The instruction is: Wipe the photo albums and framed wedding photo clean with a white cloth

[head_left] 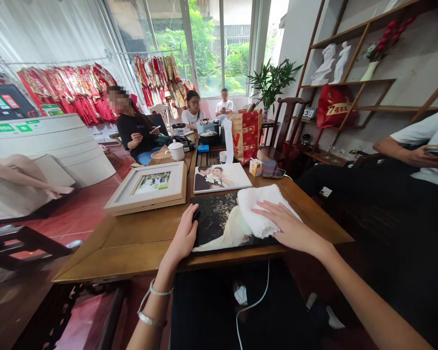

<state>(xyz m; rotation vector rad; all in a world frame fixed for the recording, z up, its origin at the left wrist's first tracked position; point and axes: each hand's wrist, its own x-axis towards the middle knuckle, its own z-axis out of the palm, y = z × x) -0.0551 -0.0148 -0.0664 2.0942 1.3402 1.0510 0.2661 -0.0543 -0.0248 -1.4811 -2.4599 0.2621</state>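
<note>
A dark photo panel (213, 221) showing a pale gown lies flat on the wooden table in front of me. My left hand (185, 233) grips its left edge, fingers closed against the side. On the panel's right part rests a bunched white towel (261, 206). My right hand (282, 223) holds the towel down against the panel, with its fingers laid across it and the thumb hidden. Just beyond is a white-edged photo print of a couple (222, 177). To the left stands a stack of pale wooden picture frames (149, 187), the top one holding a small outdoor photo.
The table (131, 248) also bears a white teapot (175, 149), a red and brown paper bag (246, 136), a small box (255, 166) and a phone (273, 168). A white cable (253, 306) hangs below its front edge. People sit around the far side and at right.
</note>
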